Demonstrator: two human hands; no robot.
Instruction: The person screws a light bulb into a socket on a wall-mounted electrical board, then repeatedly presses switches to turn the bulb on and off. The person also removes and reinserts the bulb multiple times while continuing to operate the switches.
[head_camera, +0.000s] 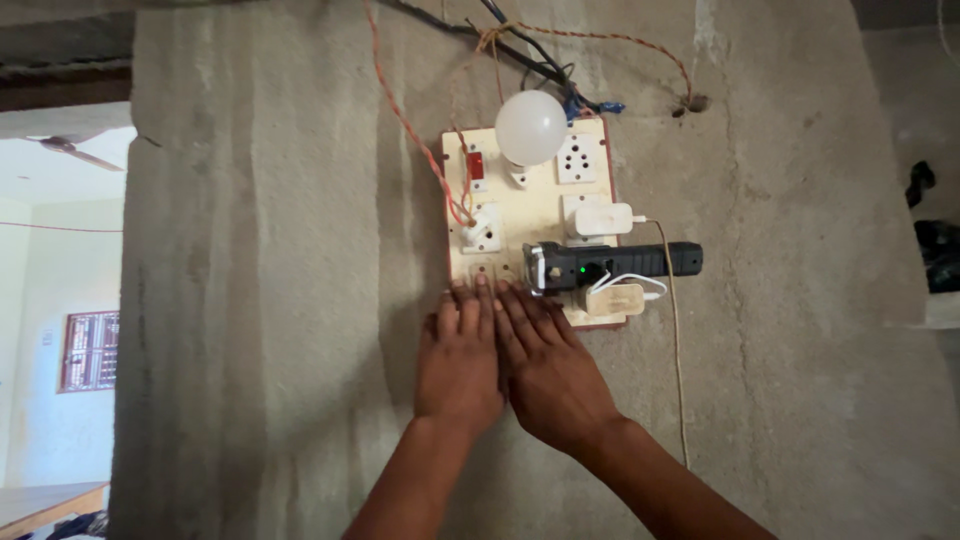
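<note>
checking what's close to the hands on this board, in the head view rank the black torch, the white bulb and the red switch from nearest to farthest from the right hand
From the right hand, flat on the wall:
1. Black torch, just above its fingers, lying across the board's lower right.
2. Red switch, higher up on the board's left side.
3. White bulb, at the board's top; it and the switch are nearly too close to call.

Rough, matt concrete wall lies under the fingers; above them a smooth, cream switchboard with a frosted bulb; beside them, a black plastic torch.
</note>
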